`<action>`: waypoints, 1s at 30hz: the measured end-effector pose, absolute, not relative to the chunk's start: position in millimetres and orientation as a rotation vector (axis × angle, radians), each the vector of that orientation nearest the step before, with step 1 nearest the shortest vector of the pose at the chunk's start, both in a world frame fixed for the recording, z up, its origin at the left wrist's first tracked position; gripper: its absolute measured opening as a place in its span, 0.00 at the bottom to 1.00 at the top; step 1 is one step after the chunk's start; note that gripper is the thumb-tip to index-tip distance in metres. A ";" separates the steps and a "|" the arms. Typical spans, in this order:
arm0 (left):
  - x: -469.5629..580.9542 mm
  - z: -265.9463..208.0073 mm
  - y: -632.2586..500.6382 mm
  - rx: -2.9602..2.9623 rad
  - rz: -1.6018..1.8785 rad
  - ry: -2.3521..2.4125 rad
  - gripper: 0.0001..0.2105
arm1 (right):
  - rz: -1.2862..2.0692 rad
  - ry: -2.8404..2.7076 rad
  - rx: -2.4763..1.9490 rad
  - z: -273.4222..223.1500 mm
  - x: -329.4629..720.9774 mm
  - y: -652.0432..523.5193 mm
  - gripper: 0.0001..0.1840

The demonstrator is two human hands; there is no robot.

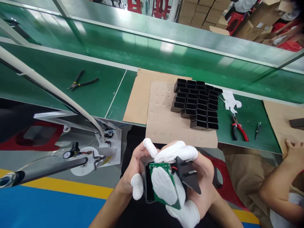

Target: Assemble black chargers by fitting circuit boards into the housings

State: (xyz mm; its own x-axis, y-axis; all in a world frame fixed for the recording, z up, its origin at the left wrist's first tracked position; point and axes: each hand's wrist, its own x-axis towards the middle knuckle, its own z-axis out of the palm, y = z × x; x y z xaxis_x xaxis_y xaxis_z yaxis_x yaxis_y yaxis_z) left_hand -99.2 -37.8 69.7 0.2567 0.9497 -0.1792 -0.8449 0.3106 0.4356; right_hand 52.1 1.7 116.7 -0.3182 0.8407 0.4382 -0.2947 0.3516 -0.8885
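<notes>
My left hand (pixel 135 166), with white finger cots on its fingertips, is closed around a black plastic housing (pixel 147 186). A green circuit board (pixel 158 166) lies tilted at the housing's open side, partly inside it. On the board is a white oval patch (pixel 164 186). My right hand (pixel 203 177), also in white finger cots, grips the board by its edge, along with a black plug cover (pixel 186 174) that has metal prongs. Red and black wires show between cover and board. How far the board sits inside the housing is partly hidden by my fingers.
Rows of black open housings (pixel 198 103) stand on cardboard (pixel 160 120). Red-handled pliers (pixel 238 128), small nippers (pixel 257 130) and a white glove (pixel 230 100) lie to the right; cutters (pixel 82 81) lie left. A co-worker's arm (pixel 282 183) is at right.
</notes>
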 end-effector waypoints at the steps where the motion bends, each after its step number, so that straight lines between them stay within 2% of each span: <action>1: -100.1 69.3 -37.2 0.259 1.239 0.425 0.33 | 1.258 -1.460 -0.458 115.4 51.4 3.6 0.28; 5: -103.0 61.9 -35.7 0.369 1.275 0.359 0.32 | 1.293 -1.506 -0.371 112.7 53.2 9.5 0.39; 7: -103.7 57.5 -35.9 0.413 1.288 0.332 0.30 | 1.273 -1.553 -0.381 112.6 53.8 11.3 0.41; 11: -105.4 51.0 -38.0 0.420 1.280 0.323 0.31 | 1.243 -1.537 -0.370 114.1 50.9 12.4 0.37; 21: -107.3 52.0 -36.9 0.428 1.288 0.354 0.33 | 1.180 -1.645 -0.461 121.4 50.9 11.6 0.35; 26: -106.2 51.6 -36.7 0.447 1.288 0.415 0.33 | 1.175 -1.678 -0.518 121.3 51.2 11.5 0.29; 30: -103.9 52.5 -36.3 0.455 1.318 0.459 0.35 | 1.202 -1.710 -0.530 114.3 57.2 12.9 0.31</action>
